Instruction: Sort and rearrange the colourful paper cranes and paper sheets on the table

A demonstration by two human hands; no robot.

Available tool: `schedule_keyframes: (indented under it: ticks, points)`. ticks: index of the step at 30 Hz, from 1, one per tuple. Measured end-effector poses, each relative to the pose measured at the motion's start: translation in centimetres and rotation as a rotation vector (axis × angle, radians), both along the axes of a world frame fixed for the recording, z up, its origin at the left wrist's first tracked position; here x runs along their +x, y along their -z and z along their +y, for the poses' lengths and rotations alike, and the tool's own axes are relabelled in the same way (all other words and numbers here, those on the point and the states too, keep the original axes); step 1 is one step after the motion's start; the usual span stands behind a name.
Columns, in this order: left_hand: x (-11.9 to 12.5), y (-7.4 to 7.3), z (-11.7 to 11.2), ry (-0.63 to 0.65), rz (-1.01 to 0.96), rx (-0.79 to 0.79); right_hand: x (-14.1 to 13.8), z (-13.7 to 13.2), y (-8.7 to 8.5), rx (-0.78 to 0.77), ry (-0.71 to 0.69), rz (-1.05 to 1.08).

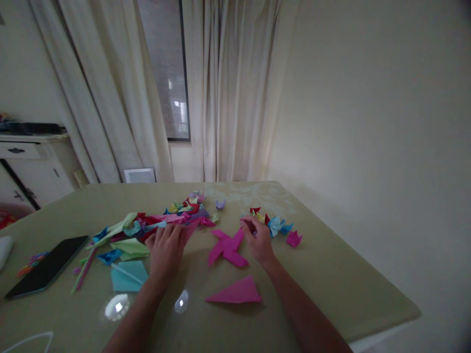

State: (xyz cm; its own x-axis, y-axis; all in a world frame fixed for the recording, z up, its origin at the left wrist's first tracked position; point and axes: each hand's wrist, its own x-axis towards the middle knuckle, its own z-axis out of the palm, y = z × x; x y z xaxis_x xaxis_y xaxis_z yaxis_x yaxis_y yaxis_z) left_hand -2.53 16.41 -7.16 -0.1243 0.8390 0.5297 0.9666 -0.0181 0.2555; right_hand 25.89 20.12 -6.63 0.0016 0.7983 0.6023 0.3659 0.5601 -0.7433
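My left hand is closed on a pink folded paper that sticks out past the fingers, beside a heap of coloured origami. My right hand has its fingers pinched together near the tip of one arm of a magenta four-armed paper pinwheel; what they hold, if anything, is too small to make out. The pinwheel lies flat on the table between both hands. Nearer to me rests a pink folded paper plane, its point toward the left.
The origami heap spreads across the table's left middle. Small folded pieces lie beyond my right hand. At left are a black tablet, a blue paper square and paper sticks. The table edge runs along the right.
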Motion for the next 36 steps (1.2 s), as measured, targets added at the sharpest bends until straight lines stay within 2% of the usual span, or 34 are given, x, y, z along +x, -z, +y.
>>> schedule_keyframes:
  ticks: [1,3,5,7,11,16,21,26,30,31,33,36]
  points:
    - [0.2,-0.2,0.0,0.002,-0.093,0.066,-0.3,-0.3,0.0,-0.002,-0.026,-0.016]
    - [1.0,-0.4,-0.2,0.086,-0.331,0.153,-1.1,-1.0,-0.2,-0.010,-0.111,-0.043]
    - [2.3,-0.2,-0.5,0.249,-0.560,0.166,-1.8,-1.7,-0.4,-0.017,-0.236,-0.059]
    - [4.0,0.2,-1.0,0.420,-0.707,0.125,-2.5,-2.3,-0.6,-0.034,-0.359,-0.065]
    - [6.8,1.1,-1.9,0.649,-0.828,0.030,-2.9,-2.8,-0.9,-0.127,-0.471,-0.080]
    - [7.3,1.1,-2.2,0.751,-0.989,-0.058,-2.3,-2.4,-1.1,-0.206,-0.450,-0.060]
    - [7.0,0.9,-2.2,0.733,-1.013,-0.072,-2.2,-2.5,-1.0,-0.151,-0.453,-0.028]
    - [7.5,0.8,-2.5,0.704,-1.130,-0.081,-3.0,-3.0,-0.6,-0.015,-0.547,-0.086]
    - [6.6,0.2,-2.0,0.768,-1.165,-0.134,-2.6,-2.9,-0.9,-0.030,-0.471,-0.138]
    - [6.0,0.1,-1.7,0.753,-1.111,-0.127,-2.2,-2.8,-1.2,-0.053,-0.451,-0.159]
    - [4.3,0.2,-0.9,0.620,-0.886,-0.054,-1.1,-2.6,-1.8,-0.126,-0.442,-0.205]
    - [1.3,0.9,0.2,0.266,-0.330,0.016,0.9,-2.4,-2.8,-0.282,-0.544,-0.257]
